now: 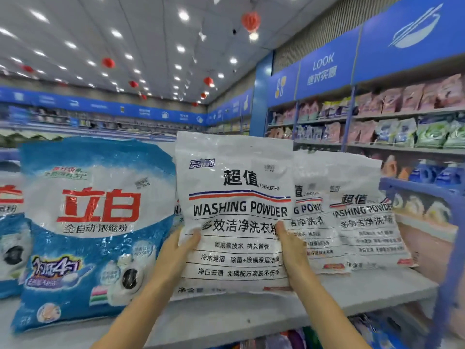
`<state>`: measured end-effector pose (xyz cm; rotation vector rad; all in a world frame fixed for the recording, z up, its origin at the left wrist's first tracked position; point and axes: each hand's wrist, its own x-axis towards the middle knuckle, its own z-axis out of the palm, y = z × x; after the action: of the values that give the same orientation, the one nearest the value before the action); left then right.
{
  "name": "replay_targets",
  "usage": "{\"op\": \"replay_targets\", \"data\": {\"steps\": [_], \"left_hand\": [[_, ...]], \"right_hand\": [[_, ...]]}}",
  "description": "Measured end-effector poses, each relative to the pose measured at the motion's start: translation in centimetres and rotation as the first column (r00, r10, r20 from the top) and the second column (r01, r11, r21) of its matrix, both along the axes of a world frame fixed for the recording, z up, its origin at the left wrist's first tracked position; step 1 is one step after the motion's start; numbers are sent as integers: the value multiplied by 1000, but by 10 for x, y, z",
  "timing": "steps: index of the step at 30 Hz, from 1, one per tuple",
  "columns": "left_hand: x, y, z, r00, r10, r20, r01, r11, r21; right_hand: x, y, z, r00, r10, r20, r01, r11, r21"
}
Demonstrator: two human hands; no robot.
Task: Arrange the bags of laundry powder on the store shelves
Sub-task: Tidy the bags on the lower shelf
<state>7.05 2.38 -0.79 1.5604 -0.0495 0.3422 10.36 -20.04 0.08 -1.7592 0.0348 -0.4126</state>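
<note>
Head view: the white bag (236,212) stands upright on the shelf (251,316), with the left hand (176,250) and right hand (294,250) gripping its side edges, thumbs on the front. A blue bag (95,222) stands just left of it. Two more white bags (367,222) stand just beside it on the right.
</note>
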Motion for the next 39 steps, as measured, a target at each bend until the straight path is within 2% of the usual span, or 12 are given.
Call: {"op": "replay_targets", "data": {"steps": [2, 5, 10, 14, 18, 25, 32, 36, 39], "left_hand": [[13, -3, -3, 992, 129, 12, -129, 992, 5], [27, -11, -7, 976, 215, 42, -216, 976, 18], [41, -20, -19, 918, 396, 30, -397, 911, 113], [47, -20, -22, 926, 372, 66, -378, 909, 176], [47, -20, -21, 923, 352, 154, -379, 901, 210], [39, -24, -25, 892, 381, 244, -431, 880, 200], [41, -26, -27, 813, 485, 323, -554, 815, 169], [37, -27, -25, 791, 514, 331, -598, 763, 246], [19, -32, -21, 821, 469, 326, -564, 756, 332]], "right_hand": [[20, 4, -2, 999, 37, 11, -37, 998, -49], [41, 7, -15, 998, 56, 15, -52, 980, -192], [48, 5, -30, 990, 73, 118, -41, 967, -250], [51, 4, -35, 981, 41, 190, 4, 973, -229], [56, 5, -36, 970, 26, 243, 43, 961, -273], [59, -1, -31, 971, 144, 192, -38, 882, -470], [60, 5, -24, 961, 75, 267, 100, 805, -585], [53, 2, -22, 960, 56, 275, 108, 831, -546], [39, -6, -19, 910, -21, 414, 212, 882, -421]]}}
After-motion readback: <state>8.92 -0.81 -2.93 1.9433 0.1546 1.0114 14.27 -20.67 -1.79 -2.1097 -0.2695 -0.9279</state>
